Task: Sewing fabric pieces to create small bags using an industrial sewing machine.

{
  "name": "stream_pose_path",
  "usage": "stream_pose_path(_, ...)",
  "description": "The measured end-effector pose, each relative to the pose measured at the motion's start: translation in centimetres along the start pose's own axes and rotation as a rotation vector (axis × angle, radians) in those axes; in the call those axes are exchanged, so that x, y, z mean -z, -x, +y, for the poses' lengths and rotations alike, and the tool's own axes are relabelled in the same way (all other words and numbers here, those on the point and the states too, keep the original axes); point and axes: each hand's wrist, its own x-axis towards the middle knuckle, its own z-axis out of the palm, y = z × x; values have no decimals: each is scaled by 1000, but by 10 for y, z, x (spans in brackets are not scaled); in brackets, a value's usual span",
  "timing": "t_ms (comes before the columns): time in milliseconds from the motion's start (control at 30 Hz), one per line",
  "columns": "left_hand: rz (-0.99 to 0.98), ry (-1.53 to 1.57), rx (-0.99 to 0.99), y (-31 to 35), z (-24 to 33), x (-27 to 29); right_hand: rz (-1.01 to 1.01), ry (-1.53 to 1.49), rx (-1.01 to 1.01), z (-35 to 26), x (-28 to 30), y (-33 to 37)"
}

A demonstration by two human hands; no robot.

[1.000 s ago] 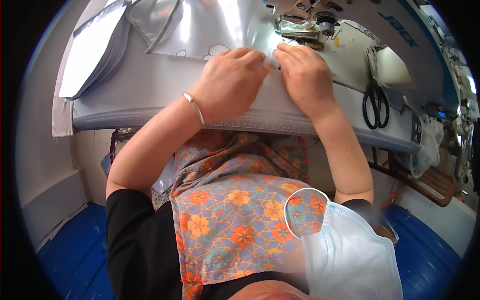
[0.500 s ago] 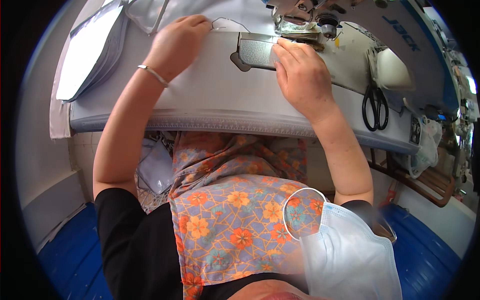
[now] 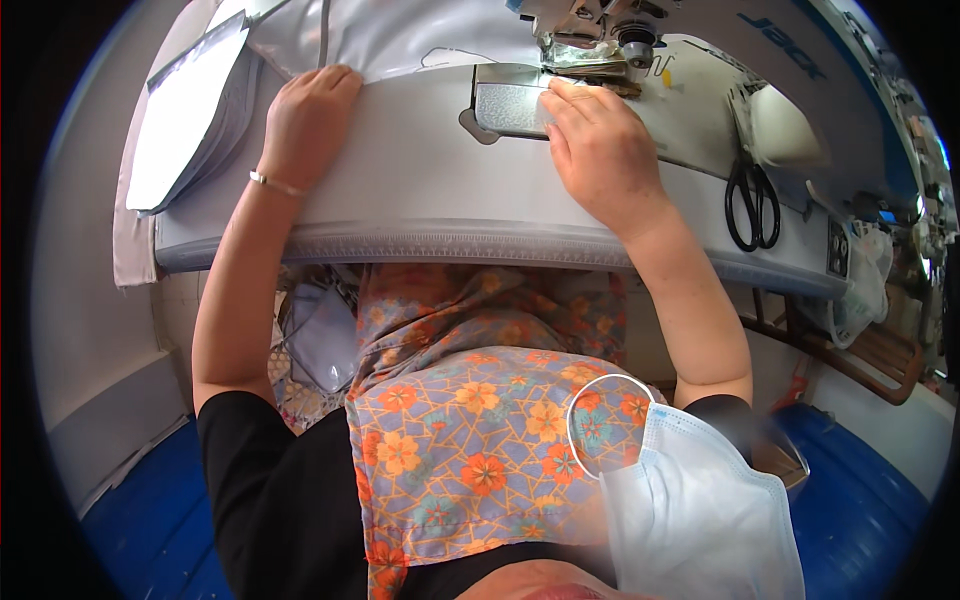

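A glossy pale plastic sheet (image 3: 400, 35) lies across the far part of the sewing table, running up to the sewing machine's needle area (image 3: 632, 50). My left hand (image 3: 312, 120) is closed with bent fingers on the sheet's near edge. The fingertips are partly hidden. My right hand (image 3: 605, 150) rests with fingers stretched forward and close together on the right end of a textured metal plate (image 3: 510, 106), just in front of the machine's foot. A thin bent wire-like line (image 3: 450, 52) shows beyond the plate.
Black-handled scissors (image 3: 752, 205) lie at the right of the table. A stack of pale sheets (image 3: 190, 120) stands at the left. A ruler strip (image 3: 450, 240) runs along the table's front edge. A plastic bag (image 3: 862, 280) hangs at the right.
My left hand has moved left and slightly nearer to me, and the plastic sheet now shows spread wider behind the metal plate. My right hand has stayed nearly in place.
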Motion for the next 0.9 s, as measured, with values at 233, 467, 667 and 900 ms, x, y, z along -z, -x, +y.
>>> stream_pose_path(233, -158, 169, -269, 31, 70, 73, 29, -6, -27, 0, -1, 2)
stream_pose_path(467, -281, 468, -315, 37, 177, 85, 8, -100, 33, 6, 0, 6)
stream_pose_path(667, -154, 535, -183, 31, 189, 83, 9, -147, -15, 13, 14, 11)
stream_pose_path(900, -47, 641, -84, 38, 189, 85, -79, 292, -688, 91, 105, 123)
